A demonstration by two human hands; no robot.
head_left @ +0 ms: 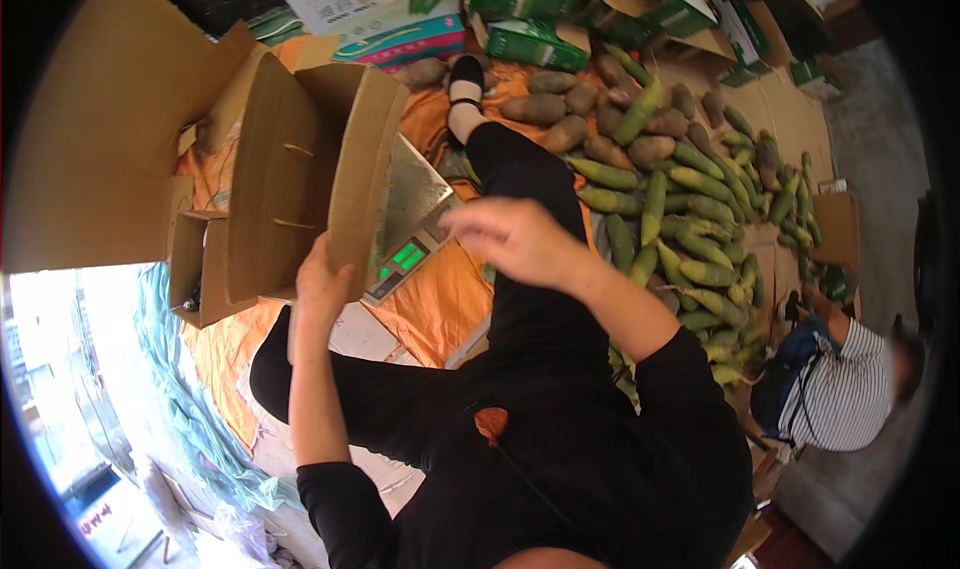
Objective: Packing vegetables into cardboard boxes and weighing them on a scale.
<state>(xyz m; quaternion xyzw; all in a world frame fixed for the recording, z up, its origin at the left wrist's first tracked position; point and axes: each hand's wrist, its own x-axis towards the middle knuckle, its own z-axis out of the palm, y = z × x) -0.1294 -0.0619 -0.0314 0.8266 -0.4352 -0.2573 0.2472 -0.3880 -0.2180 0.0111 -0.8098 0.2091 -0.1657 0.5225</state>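
Note:
An opened brown cardboard box (285, 169) with cord loops on its inner side stands in front of me, at the left. My left hand (322, 281) grips the lower edge of its right-hand flap, fingers on one side and thumb on the other. Beside that flap lies a flat metal scale (415, 189), its display lit green (407, 256); the box hides part of it. My right hand (515, 239) hovers just right of the scale, fingers stretched out, slightly blurred and holding nothing. Long green radishes (700, 239) lie heaped to my right, with dark reddish root vegetables (545, 109) beyond.
Green-and-white printed cartons (530, 44) line the far side. A large cardboard panel (100, 119) rises at the left, above crumpled bluish plastic sheeting (190, 369). Orange cloth (430, 309) covers the ground under the scale. At the right, a person in a striped shirt (835, 389) is near the radishes.

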